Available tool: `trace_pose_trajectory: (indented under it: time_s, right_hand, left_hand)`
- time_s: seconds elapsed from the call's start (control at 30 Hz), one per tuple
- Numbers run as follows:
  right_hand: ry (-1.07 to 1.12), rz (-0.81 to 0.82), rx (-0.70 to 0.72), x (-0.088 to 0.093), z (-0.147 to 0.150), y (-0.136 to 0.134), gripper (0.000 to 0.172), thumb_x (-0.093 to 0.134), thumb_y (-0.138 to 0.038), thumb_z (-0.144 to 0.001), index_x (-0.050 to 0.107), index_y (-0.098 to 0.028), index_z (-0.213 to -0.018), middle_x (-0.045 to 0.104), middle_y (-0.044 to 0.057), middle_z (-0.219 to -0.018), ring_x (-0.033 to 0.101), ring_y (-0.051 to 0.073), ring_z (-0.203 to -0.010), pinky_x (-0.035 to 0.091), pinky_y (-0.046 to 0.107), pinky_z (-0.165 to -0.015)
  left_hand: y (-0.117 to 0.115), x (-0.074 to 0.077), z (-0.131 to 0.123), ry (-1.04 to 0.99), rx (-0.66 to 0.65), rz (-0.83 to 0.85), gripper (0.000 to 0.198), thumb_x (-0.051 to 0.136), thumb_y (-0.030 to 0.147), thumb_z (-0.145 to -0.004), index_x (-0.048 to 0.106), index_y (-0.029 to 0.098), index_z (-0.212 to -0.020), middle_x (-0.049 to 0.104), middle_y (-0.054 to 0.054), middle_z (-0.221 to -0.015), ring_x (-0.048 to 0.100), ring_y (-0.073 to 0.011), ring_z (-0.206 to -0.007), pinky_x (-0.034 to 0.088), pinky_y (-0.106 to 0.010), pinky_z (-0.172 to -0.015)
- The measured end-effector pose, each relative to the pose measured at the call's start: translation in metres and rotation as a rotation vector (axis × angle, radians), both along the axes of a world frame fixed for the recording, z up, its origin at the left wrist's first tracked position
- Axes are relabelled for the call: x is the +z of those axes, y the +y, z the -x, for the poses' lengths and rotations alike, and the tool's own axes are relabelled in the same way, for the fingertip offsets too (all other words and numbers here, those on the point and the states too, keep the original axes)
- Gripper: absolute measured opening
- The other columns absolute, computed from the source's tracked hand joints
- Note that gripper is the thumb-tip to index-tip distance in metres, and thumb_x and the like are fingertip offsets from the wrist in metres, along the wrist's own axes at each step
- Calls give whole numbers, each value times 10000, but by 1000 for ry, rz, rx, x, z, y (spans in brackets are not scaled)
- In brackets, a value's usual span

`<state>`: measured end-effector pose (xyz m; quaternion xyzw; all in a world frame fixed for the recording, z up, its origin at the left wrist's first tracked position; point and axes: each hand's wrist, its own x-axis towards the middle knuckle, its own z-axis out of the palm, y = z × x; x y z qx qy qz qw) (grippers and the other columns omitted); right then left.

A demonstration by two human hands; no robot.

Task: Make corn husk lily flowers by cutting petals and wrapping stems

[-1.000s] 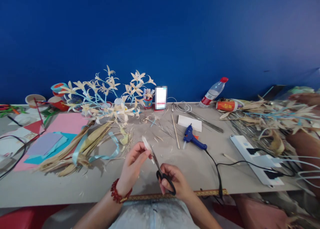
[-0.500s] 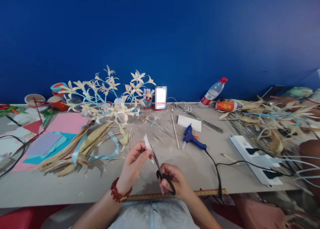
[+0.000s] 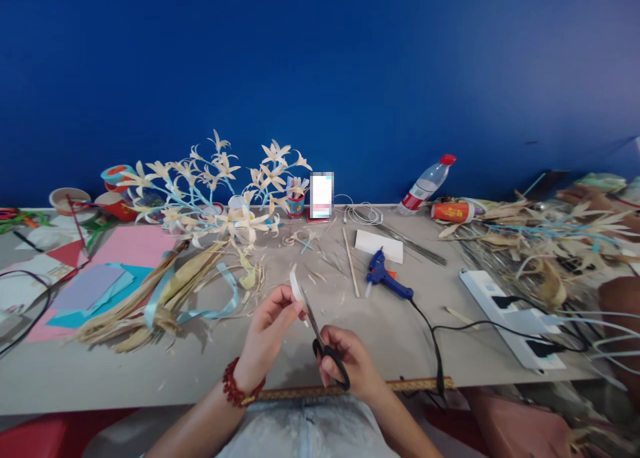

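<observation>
My left hand (image 3: 273,318) pinches a small pale petal-like strip (image 3: 295,287) between thumb and fingertips, its tip pointing up. My right hand (image 3: 345,358) is wrapped round the black handles of a pair of scissors (image 3: 330,355). The scissor blades slant up to the left and lie right beside the strip, near my left fingertips; whether they touch it I cannot tell. Behind my hands, to the left, stand branches of pale handmade flowers (image 3: 235,218) with light blue stems. A bundle of dried husks (image 3: 150,305) lies left of my left hand.
A blue glue gun (image 3: 387,278) with a black cord rests to the right, near a white power strip (image 3: 510,318). Further back are a bottle (image 3: 423,188), a phone (image 3: 321,196) and a wooden stick (image 3: 351,265). Coloured paper (image 3: 90,288) lies left. Another person's arm shows far right.
The pale strip now stands slightly higher above my left fingertips, and more of it shows. Both hands have hardly moved. At the far right, the other person's hand has shifted.
</observation>
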<state>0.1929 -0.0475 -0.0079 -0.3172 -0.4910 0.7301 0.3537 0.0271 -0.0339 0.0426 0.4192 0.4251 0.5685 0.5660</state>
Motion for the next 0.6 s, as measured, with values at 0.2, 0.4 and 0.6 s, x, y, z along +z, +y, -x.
trace_pose_trajectory:
  time_s: [0.2, 0.4, 0.6]
  right_hand:
    - [7, 19, 21, -2, -3, -1, 539, 716, -644, -642, 437, -187, -709, 468, -53, -555, 479, 79, -432, 328, 172, -412]
    - [16, 10, 35, -3, -6, 0, 531, 727, -623, -645, 448, -179, -723, 489, -41, -575, 495, 85, -448, 331, 174, -420]
    - [0, 10, 34, -4, -5, 1, 538, 734, -626, -633, 442, -184, -728, 481, -48, -563, 482, 83, -447, 319, 176, -421]
  left_hand:
    - [1, 0, 3, 17, -23, -6, 106, 578, 243, -871, 584, 183, -784, 564, 9, -703, 506, -124, -693, 388, -228, -689]
    - [2, 4, 7, 80, -75, 10, 117, 584, 239, -865, 578, 172, -770, 575, 8, -700, 516, -118, -687, 390, -221, -678]
    - [1, 6, 6, 78, -95, 32, 122, 595, 240, -854, 576, 171, -756, 580, 16, -687, 519, -111, -671, 390, -212, -666]
